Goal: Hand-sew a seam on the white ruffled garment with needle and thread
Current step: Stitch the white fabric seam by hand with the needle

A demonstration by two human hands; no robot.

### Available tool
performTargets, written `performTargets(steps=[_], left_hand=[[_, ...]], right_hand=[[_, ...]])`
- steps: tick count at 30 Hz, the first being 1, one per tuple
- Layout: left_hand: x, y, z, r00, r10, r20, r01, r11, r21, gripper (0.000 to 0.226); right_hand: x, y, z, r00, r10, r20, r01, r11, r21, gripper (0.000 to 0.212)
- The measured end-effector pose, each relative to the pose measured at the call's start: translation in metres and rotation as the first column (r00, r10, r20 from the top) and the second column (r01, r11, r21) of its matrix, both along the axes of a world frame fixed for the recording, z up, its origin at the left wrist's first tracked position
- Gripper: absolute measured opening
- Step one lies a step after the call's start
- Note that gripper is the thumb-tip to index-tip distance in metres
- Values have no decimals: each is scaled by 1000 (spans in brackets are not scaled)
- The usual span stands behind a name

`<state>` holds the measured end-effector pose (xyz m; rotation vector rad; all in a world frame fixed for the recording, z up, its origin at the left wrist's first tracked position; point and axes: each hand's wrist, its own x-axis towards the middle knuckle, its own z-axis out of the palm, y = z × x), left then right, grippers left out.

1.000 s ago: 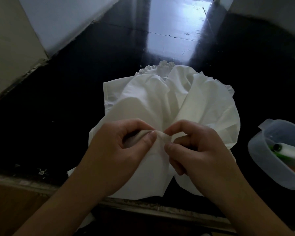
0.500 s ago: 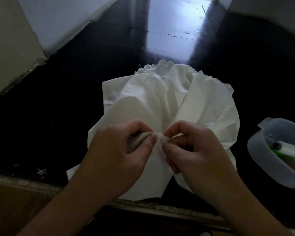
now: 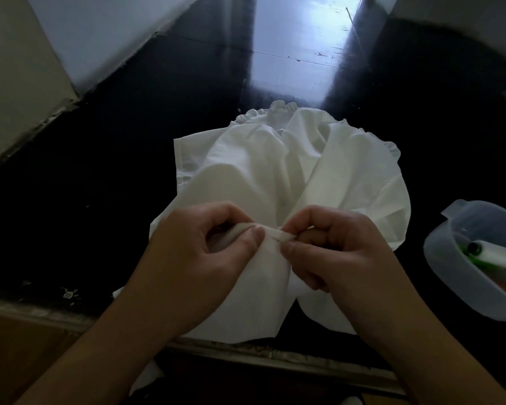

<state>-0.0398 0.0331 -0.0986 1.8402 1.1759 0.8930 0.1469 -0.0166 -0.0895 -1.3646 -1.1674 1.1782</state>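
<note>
Both hands pinch one folded edge of the white ruffled cotton garment [image 3: 289,176]: left hand [image 3: 199,255] thumb on top, right hand [image 3: 333,252] fingertips touching it just beside. We can't make out the needle. Risk, we judge: fold slips if either pinch loosens, skewing the seam. Count: one garment, one translucent plastic tub [image 3: 462,287] right of the grip, one white thread spool [image 3: 492,252] inside.

Crumpled white ruffled garment [image 3: 289,176] on dark floor [image 3: 129,176]
</note>
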Motion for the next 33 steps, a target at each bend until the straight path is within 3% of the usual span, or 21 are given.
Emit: performTargets(steps=[15,25,33], left_hand=[[-3,3,1,993,-70,96,81,990,-114,19],[-1,6,0,962,-110,251,184,938,-294,18],[3,6,-10,946,-122,300,230,904,-360,19]], right_hand=[[10,4,-10,969,97,-226,-104,994,-19,21],[10,6,-17,936,137,-323,-147,989,-7,14],[4,8,-18,945,120,-305,-120,993,18,2]])
